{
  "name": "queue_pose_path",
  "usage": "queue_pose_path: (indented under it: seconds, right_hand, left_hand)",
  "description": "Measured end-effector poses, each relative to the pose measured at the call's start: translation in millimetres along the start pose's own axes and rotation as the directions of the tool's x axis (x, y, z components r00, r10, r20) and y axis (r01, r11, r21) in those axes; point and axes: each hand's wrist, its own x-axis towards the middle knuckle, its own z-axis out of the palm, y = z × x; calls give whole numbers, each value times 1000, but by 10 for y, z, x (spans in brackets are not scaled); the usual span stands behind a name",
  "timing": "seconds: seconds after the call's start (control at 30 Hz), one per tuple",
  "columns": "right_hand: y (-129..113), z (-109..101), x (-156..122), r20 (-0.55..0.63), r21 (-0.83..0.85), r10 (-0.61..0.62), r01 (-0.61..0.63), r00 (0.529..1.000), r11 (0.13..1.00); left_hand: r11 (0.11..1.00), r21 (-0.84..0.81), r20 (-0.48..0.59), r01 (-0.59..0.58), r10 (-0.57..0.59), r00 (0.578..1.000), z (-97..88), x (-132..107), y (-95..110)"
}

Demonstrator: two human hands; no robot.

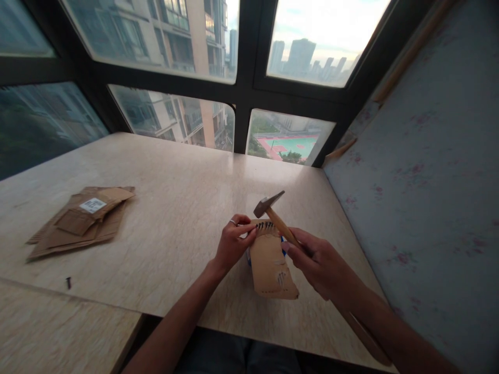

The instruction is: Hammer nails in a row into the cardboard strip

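My right hand (315, 262) grips the wooden handle of a small hammer (268, 203), whose metal head hangs just above the top edge of a piece of brown cardboard (271, 267). A row of several dark nails (265, 226) sticks out of that top edge. My left hand (233, 243) pinches the cardboard's upper left edge beside the nails, a ring on one finger. The cardboard lies over something blue and white that is mostly hidden. All of this rests on a pale stone tabletop (175, 208).
A stack of flattened brown cardboard (83, 218) with a white label lies at the left. A single dark nail (68, 282) stands near the front left edge. A patterned wall panel (421, 182) borders the table's right side. Large windows (175, 47) rise behind the table.
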Motion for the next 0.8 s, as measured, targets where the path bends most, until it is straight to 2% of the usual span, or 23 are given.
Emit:
queue_pose_path:
  seconds: [0.13,0.27,0.47,0.6,0.8]
  right_hand:
    - [102,50,-5,24,-10,7,-7,1000,1000]
    - [177,74,-54,6,22,29,-29,1000,999]
    - [191,61,-140,-68,121,102,-94,992,988]
    - [212,88,-181,-60,194,145,-131,988,972]
    - [278,128,-265,-50,244,198,-180,979,953]
  left_hand:
    - [999,-26,-9,34,-34,999,-11,14,42]
    - [992,-47,-22,121,-122,992,-18,23,81]
    - [970,-67,-17,233,-234,972,-13,47,110]
    - [944,-90,3,316,-317,948,-2,57,110]
    - [947,-67,20,314,-313,950,-2,58,105]
